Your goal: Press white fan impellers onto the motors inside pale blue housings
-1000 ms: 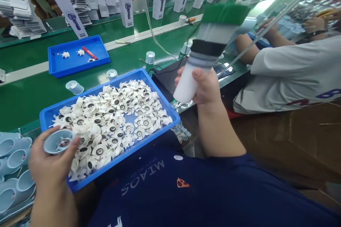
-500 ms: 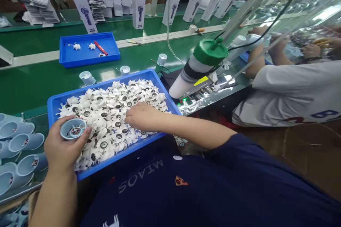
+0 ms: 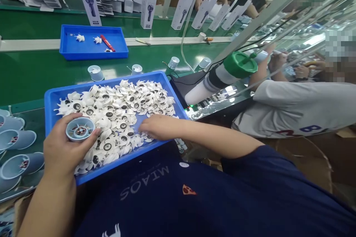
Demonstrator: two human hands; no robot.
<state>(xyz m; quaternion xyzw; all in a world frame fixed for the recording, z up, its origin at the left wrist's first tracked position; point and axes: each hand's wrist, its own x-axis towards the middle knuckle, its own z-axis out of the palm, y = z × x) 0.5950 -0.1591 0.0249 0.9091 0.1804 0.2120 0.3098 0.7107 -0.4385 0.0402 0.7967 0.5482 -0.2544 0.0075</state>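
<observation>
My left hand (image 3: 65, 148) is closed round a pale blue round housing (image 3: 80, 128), its open end up and a motor part showing inside. It hovers over the near left corner of a blue tray (image 3: 52, 98) piled with several white fan impellers (image 3: 119, 109). My right hand (image 3: 158, 126) lies over the impellers at the tray's near right side, fingers curled down among them; whether it holds one is hidden. A white tool with a green cap (image 3: 222, 76) hangs tilted to the right of the tray.
More pale blue housings (image 3: 16, 152) lie at the left. A second blue tray (image 3: 93, 46) with a red pen sits on the green belt (image 3: 33, 70), beside loose small cups (image 3: 96, 73). White product boxes (image 3: 149, 3) stand behind. A person in a white shirt (image 3: 300, 105) works at the right.
My right hand let go of the green-capped tool, dropped onto the impellers in the tray and has since slid towards its near edge. The left hand keeps the housing.
</observation>
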